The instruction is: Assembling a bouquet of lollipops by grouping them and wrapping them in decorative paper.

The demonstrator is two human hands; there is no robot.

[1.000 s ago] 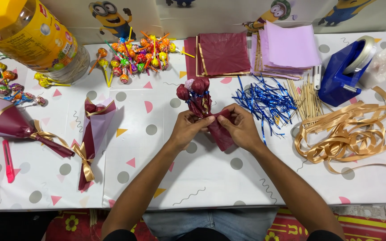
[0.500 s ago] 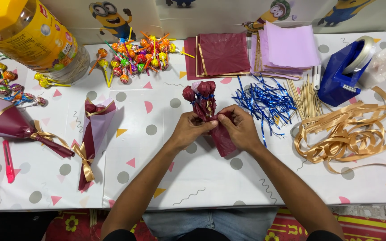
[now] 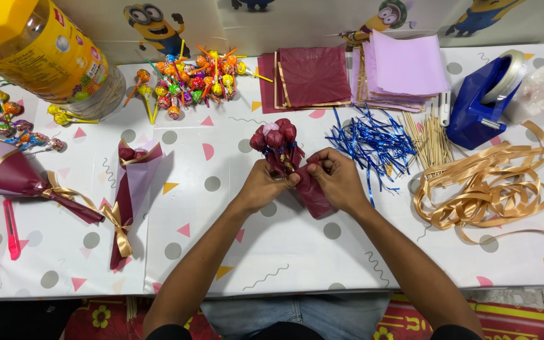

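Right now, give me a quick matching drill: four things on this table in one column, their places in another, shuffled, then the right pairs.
Things:
1. tape dispenser
2. gold ribbon
3. loose lollipops
4. maroon lollipop bunch

Places:
A. heaped at the far edge, left of the maroon paper sheets
B. between the left hand and right hand
C. far right, beside the wooden sticks
D. coiled loose, near side of the dispenser

Pairs: 1-C, 2-D, 3-A, 4-B
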